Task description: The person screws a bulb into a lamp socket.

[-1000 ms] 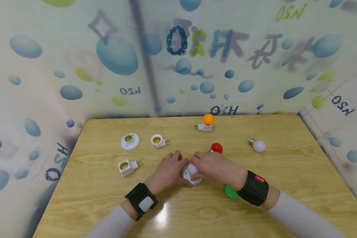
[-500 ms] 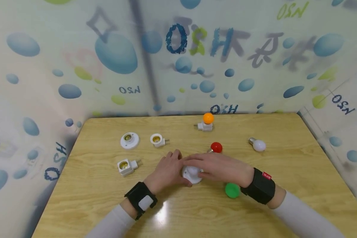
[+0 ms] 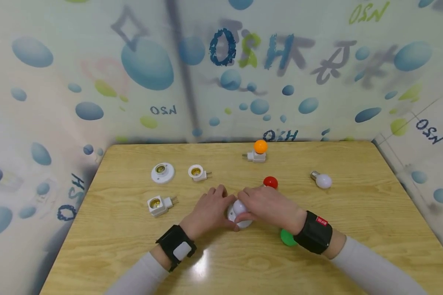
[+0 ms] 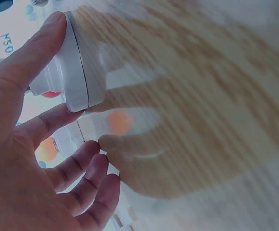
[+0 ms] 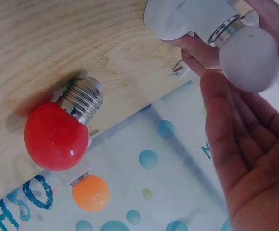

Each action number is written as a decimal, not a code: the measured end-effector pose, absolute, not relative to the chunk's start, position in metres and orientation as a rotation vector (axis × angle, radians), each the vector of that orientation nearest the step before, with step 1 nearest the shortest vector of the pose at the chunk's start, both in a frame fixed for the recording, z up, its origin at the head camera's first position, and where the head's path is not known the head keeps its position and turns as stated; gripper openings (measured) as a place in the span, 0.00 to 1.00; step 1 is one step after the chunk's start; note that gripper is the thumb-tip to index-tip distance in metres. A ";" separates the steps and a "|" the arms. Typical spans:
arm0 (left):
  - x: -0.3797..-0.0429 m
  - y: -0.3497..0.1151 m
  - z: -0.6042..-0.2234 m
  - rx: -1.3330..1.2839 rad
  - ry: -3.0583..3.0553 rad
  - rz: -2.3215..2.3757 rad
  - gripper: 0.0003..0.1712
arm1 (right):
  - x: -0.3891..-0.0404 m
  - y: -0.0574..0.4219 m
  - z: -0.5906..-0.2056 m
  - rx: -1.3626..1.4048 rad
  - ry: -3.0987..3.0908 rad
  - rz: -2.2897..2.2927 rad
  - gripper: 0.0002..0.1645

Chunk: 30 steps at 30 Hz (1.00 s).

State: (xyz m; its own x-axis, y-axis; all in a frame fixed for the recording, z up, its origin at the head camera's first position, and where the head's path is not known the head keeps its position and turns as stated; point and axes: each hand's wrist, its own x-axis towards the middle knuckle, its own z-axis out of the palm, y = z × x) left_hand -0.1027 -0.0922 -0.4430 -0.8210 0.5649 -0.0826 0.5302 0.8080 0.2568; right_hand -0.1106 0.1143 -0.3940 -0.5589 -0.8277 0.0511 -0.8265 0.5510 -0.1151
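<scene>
At the middle of the table, in the head view, a round white lamp socket (image 3: 245, 224) sits with a white light bulb (image 3: 238, 207) standing in it. My left hand (image 3: 211, 213) grips the socket's base (image 4: 74, 72) by its edge, thumb on one side and index finger on the other. Over the bulb, my right hand (image 3: 269, 205) holds the globe between thumb and fingers. In the right wrist view, part of the bulb's metal collar shows between the globe (image 5: 250, 57) and the socket, and the fingertips (image 5: 215, 82) are at the globe's side.
Beyond the right hand lies a red bulb (image 3: 270, 182); a green bulb (image 3: 288, 237) is partly under that wrist. A white bulb (image 3: 323, 180) lies farther right. An orange bulb (image 3: 260, 146) stands in a plug socket at the back. To the left are a round socket (image 3: 163, 173) and two plug sockets (image 3: 158, 206).
My right fingers straightened and loosened over the bulb half a second ago, and now they are back around it. My left hand has kept its grip on the socket.
</scene>
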 end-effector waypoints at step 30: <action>-0.101 -0.092 -0.442 0.850 2.830 0.365 0.42 | -0.110 0.120 -0.394 -1.521 2.738 -0.223 0.25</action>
